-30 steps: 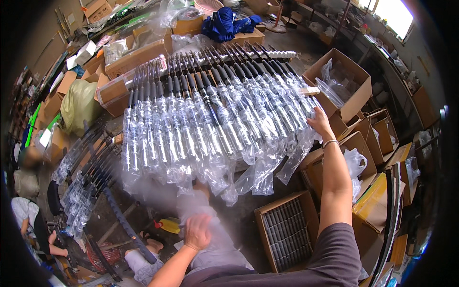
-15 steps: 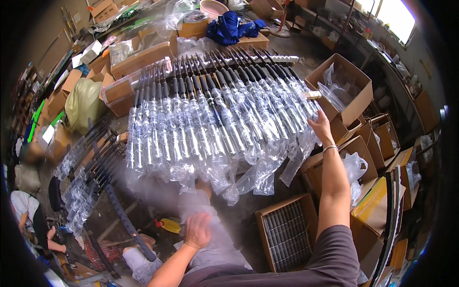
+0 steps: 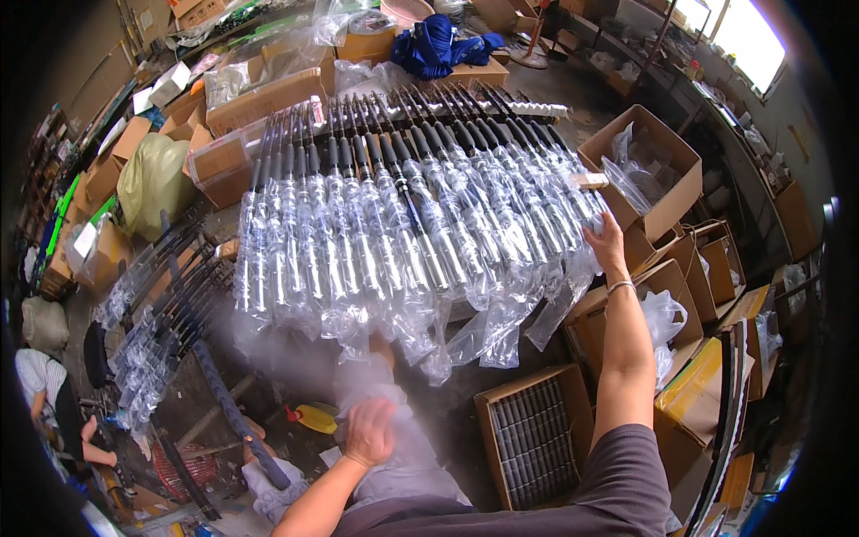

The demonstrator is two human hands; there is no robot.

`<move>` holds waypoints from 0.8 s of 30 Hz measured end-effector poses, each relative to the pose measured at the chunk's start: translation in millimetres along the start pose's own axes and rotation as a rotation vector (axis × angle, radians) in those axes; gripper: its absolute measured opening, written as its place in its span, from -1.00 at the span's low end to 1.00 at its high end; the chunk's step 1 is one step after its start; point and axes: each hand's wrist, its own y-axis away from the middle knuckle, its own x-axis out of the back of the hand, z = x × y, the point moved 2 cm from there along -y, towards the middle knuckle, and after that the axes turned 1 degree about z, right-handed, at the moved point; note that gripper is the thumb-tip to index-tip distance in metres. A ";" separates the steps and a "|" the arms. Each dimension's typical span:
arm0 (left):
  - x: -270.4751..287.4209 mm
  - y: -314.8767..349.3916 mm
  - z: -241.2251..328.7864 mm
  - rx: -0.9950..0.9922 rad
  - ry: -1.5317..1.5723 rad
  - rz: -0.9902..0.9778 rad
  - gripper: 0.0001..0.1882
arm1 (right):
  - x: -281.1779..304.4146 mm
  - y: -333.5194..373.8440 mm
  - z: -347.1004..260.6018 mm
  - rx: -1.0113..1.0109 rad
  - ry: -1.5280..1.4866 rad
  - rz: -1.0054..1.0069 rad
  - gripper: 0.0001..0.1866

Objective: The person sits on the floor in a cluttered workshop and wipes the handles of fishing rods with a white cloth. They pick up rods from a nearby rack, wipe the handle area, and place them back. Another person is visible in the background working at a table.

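A long row of fishing rods (image 3: 362,259) lies side by side in front of me, their dark grips pointing away and their near ends in clear plastic sleeves. At the right end of the row, my right hand (image 3: 606,243) has its thumb and fingers closed about the outermost sleeved rod; the plastic partly hides the fingertips. My left hand (image 3: 369,431) is low over my light trousers, away from the rods. Its fingers look curled but are blurred, and nothing shows in them. Loose sleeve ends (image 3: 497,345) hang over the near side.
More sleeved rods (image 3: 148,358) lean at the left, near a seated person (image 3: 54,394). An open carton of dark tubes (image 3: 537,438) stands below the row. Cardboard boxes (image 3: 662,170) crowd the right side. A yellow bottle (image 3: 313,419) lies on the floor.
The whole view has shifted slightly. My right hand stays at the row's right end, its fingers drawn in a little closer to the sleeve; my left hand keeps its place.
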 end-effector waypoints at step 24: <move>-4.1 -2.0 2.9 -0.033 -0.030 0.000 -0.59 | 30.5 27.7 9.7 -0.279 -0.454 -0.007 -0.64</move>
